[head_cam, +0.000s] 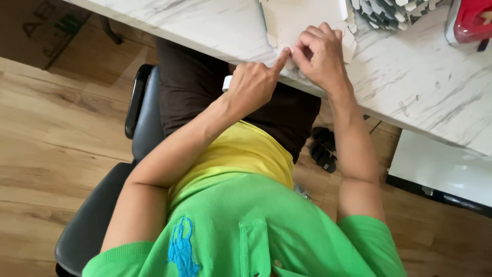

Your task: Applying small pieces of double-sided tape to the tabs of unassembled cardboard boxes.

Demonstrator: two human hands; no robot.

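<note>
A flat white cardboard sheet (302,20) with cut tabs lies at the near edge of the white marbled table (410,87). My left hand (253,84) points its index finger onto the sheet's near corner, other fingers curled around a small white object. My right hand (320,56) is curled over the same corner, fingertips pinching the cardboard edge. Both hands meet at the table's edge.
A pile of white cut cardboard pieces (392,11) lies at the table's far side, a red and white object (469,20) to its right. I sit on a black chair (110,205) above a wooden floor. A white panel (441,169) stands under the table.
</note>
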